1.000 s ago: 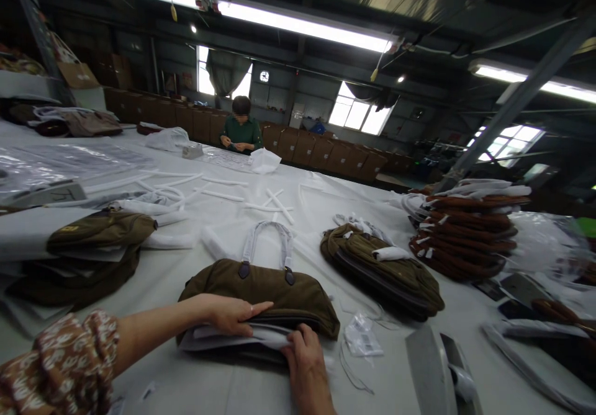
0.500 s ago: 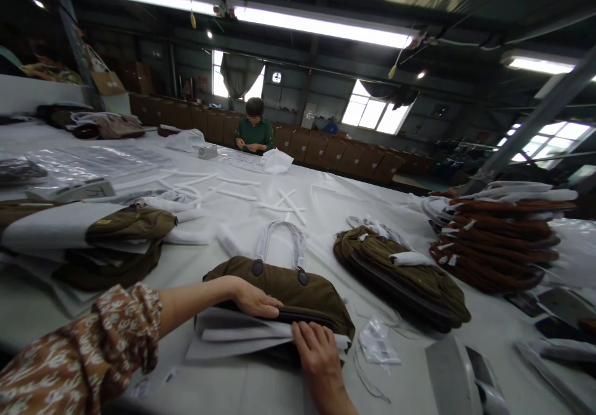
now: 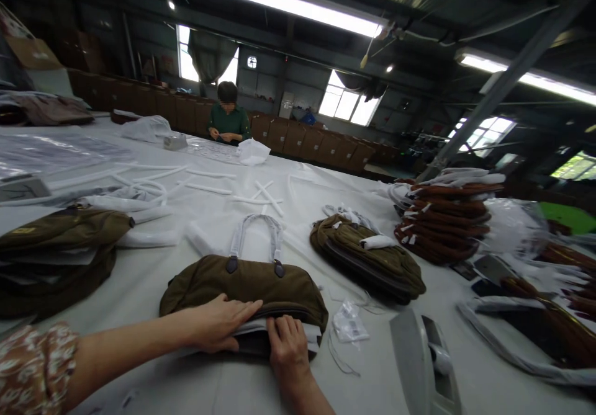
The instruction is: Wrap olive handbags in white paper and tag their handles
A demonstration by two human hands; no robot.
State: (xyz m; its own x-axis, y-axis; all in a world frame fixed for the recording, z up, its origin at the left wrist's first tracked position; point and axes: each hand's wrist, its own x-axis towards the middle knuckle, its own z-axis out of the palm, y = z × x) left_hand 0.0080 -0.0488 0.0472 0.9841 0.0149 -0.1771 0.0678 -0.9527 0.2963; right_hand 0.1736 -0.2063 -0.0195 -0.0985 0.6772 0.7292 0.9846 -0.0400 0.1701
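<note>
Here, at the lower centre of the frame, the left hand (image 3: 216, 325) is laid flat, fingers extended, on white paper (image 3: 261, 328) at the open mouth of an olive handbag (image 3: 244, 288); nothing is gripped. The right hand (image 3: 286, 350) is pressed on the same paper with fingers curled, its grip nearly closed. The handbag lies on the white table (image 3: 153, 278), its wrapped handles (image 3: 256, 241) pointing away. To the right, a small plastic packet (image 3: 348, 323) lies near, and another olive bag (image 3: 367, 257) beyond it.
</note>
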